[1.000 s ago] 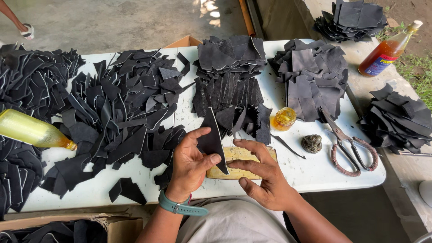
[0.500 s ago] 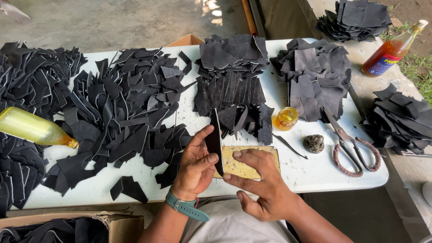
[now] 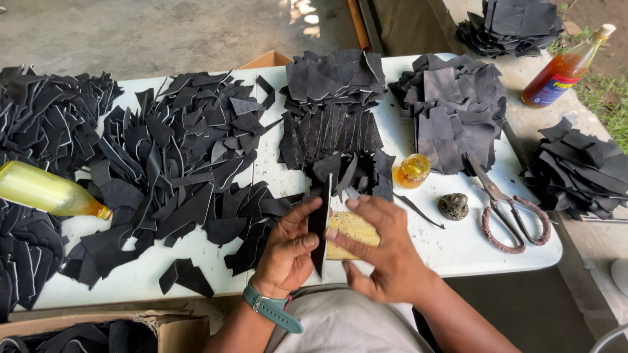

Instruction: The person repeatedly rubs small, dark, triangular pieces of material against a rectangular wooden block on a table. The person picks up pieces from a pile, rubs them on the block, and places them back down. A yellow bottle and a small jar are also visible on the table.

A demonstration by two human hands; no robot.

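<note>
My left hand (image 3: 286,252) grips a narrow black leather piece (image 3: 320,219), held upright on its edge near the front of the white table (image 3: 458,252). My right hand (image 3: 386,252) presses flat with fingers spread on a tan wooden block (image 3: 356,229) lying just right of that piece; its fingertips touch the leather. A teal watch strap (image 3: 271,307) circles my left wrist. Heaps of black leather offcuts (image 3: 176,163) cover the table to the left and behind my hands.
A small amber jar (image 3: 412,170), a dark lump (image 3: 453,206) and large scissors (image 3: 507,212) lie to the right. A yellow bottle (image 3: 49,191) lies at left, an orange bottle (image 3: 566,65) stands at far right. More black stacks (image 3: 579,170) sit on a side ledge. A cardboard box (image 3: 131,330) is at lower left.
The black piece went from lying flat across the block to standing on edge in my left hand. My right hand slid up onto the block and covers most of it.
</note>
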